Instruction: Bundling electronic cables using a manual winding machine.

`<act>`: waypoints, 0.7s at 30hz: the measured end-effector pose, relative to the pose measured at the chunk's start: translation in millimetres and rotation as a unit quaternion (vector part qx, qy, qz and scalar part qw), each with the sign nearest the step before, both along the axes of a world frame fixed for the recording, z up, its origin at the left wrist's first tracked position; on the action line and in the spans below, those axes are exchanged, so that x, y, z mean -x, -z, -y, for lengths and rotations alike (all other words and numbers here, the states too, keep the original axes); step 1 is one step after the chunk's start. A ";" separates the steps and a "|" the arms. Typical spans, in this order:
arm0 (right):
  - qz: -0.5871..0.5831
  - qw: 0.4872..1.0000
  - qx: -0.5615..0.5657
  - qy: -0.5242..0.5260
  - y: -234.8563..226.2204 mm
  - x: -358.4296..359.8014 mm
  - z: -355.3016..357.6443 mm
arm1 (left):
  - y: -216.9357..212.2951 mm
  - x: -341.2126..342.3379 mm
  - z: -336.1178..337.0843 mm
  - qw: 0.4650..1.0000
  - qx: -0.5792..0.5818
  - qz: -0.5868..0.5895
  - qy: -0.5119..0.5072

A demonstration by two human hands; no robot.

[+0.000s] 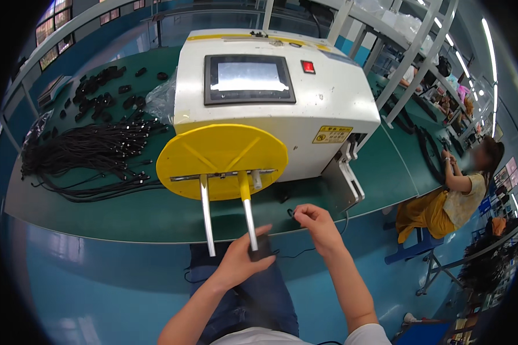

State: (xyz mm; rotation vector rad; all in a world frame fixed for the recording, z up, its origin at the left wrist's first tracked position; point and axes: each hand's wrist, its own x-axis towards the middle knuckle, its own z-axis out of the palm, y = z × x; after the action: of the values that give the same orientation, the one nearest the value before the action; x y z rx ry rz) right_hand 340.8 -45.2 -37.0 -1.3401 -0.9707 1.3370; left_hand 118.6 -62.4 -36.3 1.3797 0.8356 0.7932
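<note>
The person's left hand was wrapped around a small black block at the tip of the right-hand metal rod, one of two rods sticking out from the yellow disc on the white machine. Their right hand pinched a thin black cable between thumb and fingertips, just beside the green table's front edge. A heap of black cables lay well off to the left.
</note>
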 end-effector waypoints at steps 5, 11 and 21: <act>-0.119 0.987 0.043 -0.099 -11.1 20.4 20.8 | -11.4 -8.9 -7.9 0.973 0.172 0.145 0.060; -0.122 0.978 0.047 -0.163 -13.6 30.2 26.2 | 7.1 1.1 -8.1 0.912 0.287 0.261 0.137; -0.414 0.878 0.145 -0.190 -42.5 34.3 51.8 | -13.9 33.8 -6.9 0.963 -0.139 0.016 0.232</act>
State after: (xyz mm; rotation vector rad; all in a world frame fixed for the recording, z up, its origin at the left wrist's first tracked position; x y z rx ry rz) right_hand 306.5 -97.0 5.4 -0.6338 -0.4395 2.1702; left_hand 84.8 -55.5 -22.4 1.7232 0.3551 0.5745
